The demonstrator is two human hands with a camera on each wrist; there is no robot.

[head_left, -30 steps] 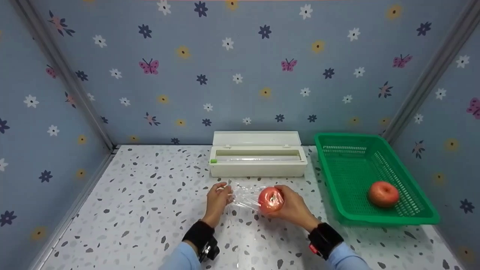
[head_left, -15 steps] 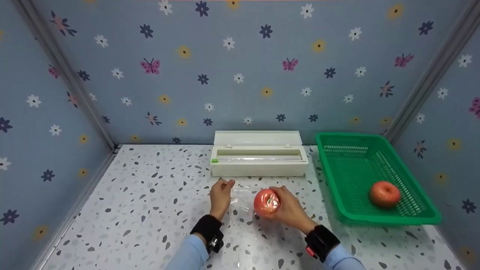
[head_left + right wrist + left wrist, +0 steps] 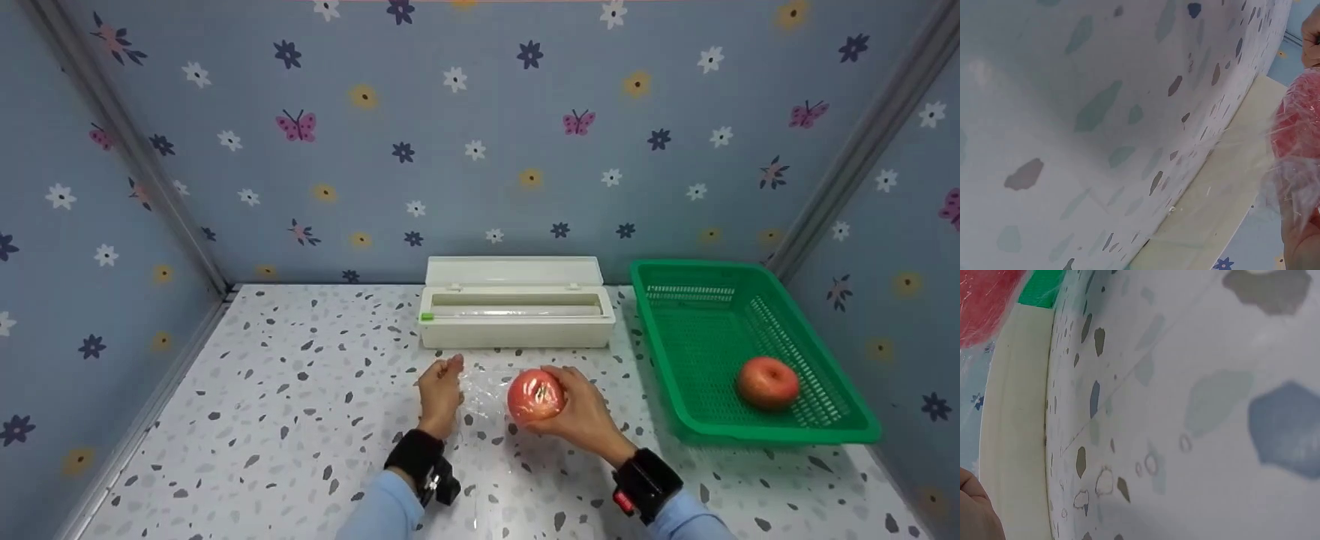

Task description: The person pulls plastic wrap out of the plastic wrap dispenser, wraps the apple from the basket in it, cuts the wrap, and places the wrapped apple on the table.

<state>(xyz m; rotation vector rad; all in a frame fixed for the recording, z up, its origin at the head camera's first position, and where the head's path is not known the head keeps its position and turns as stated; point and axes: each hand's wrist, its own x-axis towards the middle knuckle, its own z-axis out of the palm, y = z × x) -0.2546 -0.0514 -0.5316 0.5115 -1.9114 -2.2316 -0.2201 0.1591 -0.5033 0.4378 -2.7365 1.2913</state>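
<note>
Right grip: curled round the wrapped apple from its right side.
Left grip: pinching the left end of the clear film with curled fingers.
Wrapped apple: held on the near side of the dispenser, between both hands but touching only the right; glossy with film; hard to tell whether touching the tabletop.
Clear film: stretched from the left grip to the wrapped apple, creased and shiny.
Dispenser: white, at the far edge of the tabletop, with lid raised and a roll inside.
Green basket: to the right, well apart from the left grip.
Second apple: lying inside the green basket, towards its near right corner.
</note>
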